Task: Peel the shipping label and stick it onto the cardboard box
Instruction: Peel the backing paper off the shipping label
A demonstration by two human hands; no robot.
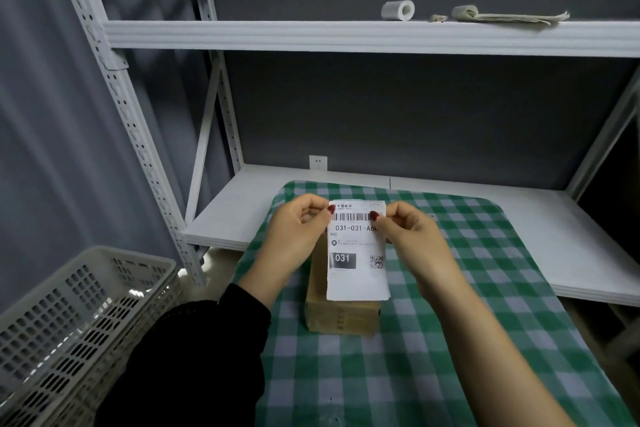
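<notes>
A white shipping label with a barcode, "031-031-A60" and a QR code hangs upright in front of me. My left hand pinches its top left corner. My right hand pinches its top right edge. Behind and below the label, a small brown cardboard box lies on the green checked cloth; the label hides most of its top. I cannot tell whether the label's backing is separated.
A white perforated plastic basket stands at the lower left. White metal shelving surrounds the table; its upper shelf carries a white roll and folded papers. A wall socket sits behind the table.
</notes>
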